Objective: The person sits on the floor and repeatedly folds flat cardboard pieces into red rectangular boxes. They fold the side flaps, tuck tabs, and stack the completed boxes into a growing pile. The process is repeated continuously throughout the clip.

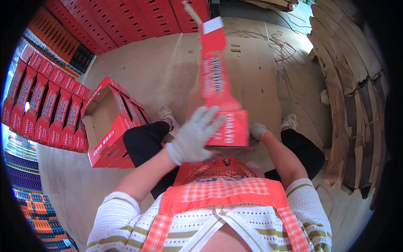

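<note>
A red cardboard carton, partly folded, stands between my legs. From it a long red printed strip reaches away from me and ends in a white-tipped flap. My left hand, in a grey-white glove, lies across the carton's left side with fingers stretched and spread. At the lower right edge of the carton is my right hand, gloved too, its fingers closed at that edge and partly hidden behind it. The carton's underside is out of sight.
An open red tray-like carton stands by my left leg, beside a row of folded red cartons. Red stacks line the back. Flattened brown cardboard is piled at right. A cardboard sheet and loose strapping lie on the floor.
</note>
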{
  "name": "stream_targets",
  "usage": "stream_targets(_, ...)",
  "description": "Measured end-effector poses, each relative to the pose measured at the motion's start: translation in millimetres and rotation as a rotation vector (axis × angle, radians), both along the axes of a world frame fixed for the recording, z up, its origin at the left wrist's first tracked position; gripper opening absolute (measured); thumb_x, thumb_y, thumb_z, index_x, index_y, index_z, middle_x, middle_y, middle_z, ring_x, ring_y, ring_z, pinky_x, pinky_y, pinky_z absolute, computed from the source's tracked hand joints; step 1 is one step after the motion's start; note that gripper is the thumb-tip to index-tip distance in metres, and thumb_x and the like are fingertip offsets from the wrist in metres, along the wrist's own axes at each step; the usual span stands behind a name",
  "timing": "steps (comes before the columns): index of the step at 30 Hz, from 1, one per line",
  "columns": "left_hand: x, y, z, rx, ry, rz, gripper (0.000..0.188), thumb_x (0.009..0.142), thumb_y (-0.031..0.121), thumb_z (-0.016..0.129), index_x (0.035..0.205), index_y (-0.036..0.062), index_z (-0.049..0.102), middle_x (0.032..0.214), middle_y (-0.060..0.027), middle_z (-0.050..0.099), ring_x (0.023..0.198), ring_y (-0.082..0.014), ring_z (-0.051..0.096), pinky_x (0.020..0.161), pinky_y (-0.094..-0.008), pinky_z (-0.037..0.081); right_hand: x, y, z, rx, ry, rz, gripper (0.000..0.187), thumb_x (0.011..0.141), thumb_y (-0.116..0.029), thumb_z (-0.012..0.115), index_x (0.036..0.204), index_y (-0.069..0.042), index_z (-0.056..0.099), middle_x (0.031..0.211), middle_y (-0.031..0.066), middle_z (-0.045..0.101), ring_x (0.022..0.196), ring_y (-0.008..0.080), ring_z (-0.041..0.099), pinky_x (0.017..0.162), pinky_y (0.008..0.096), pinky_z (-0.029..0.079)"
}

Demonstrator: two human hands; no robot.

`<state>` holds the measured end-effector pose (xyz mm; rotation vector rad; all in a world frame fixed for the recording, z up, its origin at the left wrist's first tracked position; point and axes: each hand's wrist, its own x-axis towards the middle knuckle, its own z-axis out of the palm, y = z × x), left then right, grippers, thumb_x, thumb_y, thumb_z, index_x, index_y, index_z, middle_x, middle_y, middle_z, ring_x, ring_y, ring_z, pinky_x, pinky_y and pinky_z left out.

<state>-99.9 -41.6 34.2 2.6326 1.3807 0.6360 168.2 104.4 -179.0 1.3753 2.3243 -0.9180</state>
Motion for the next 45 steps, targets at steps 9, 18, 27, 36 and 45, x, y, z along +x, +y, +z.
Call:
stream_targets(9, 99.0, 45.9, -24.7, 0.117, -0.495, -0.132, 0.101, 0.063, 0.039, 0.085, 0.144, 0.0032, 0.038, 0.143, -0.0276, 0.041, 0.125, -0.0439, 0.048, 0.103, -0.0446, 0.043, 37.9, -34.6, 202.0, 0.666, 1.189, -0.52, 0.029, 0.094, -0.012, 0.058, 0.121, -0.002, 0.057, 0.102, 0.0083, 0.067, 0.091, 0.016, 0.063, 0.083, 0.0297, 0.05)
stream_targets(18, 116.4, 35.0, -65.0, -0.187, -0.781, 0.084, 0.135, 0.056, 0.045, 0.086, 0.153, 0.0038, 0.002, 0.156, -0.0307, 0.003, 0.144, -0.0479, 0.012, 0.117, -0.0498, 0.016, -23.7, -43.1, 270.1, 0.382, 0.511, -0.112, 0.027, 0.069, -0.017, 0.072, 0.079, -0.003, 0.051, 0.071, 0.0111, 0.058, 0.066, 0.0323, 0.058, 0.061, 0.0413, 0.047)
stream_targets(27, 94.2, 25.2, -68.1, -0.398, -0.628, -0.011, 0.119, 0.062, 0.04, 0.087, 0.15, 0.0056, 0.015, 0.154, -0.019, 0.022, 0.14, -0.034, 0.03, 0.114, -0.0418, 0.027, -113.9, -20.7, 229.1, 0.619, 0.644, 0.36, 0.015, 0.078, -0.012, 0.065, 0.091, -0.006, 0.058, 0.081, 0.0098, 0.058, 0.076, 0.0239, 0.059, 0.07, 0.0319, 0.047)
stream_targets(36, 95.6, 15.3, -67.4, -0.277, -1.024, 0.042, 0.128, 0.065, 0.037, 0.086, 0.151, 0.0005, -0.001, 0.156, -0.0241, 0.012, 0.143, -0.0361, 0.023, 0.114, -0.0418, 0.027, -101.2, 77.3, 264.2, -0.239, 0.923, -0.65, 0.023, 0.085, -0.016, 0.064, 0.1, 0.001, 0.062, 0.082, 0.0074, 0.068, 0.078, 0.0186, 0.068, 0.07, 0.0343, 0.054)
stream_targets(45, 34.6, 20.4, -59.4, -0.254, -0.448, -0.492, 0.039, 0.095, 0.03, 0.054, 0.127, 0.0075, 0.056, 0.125, -0.0175, 0.059, 0.114, -0.0364, 0.057, 0.099, -0.0443, 0.044, -20.6, 111.1, 132.4, 0.625, 0.068, 0.266, 0.01, 0.074, -0.013, 0.064, 0.083, -0.009, 0.067, 0.09, 0.0166, 0.067, 0.085, 0.0362, 0.064, 0.076, 0.0433, 0.051)
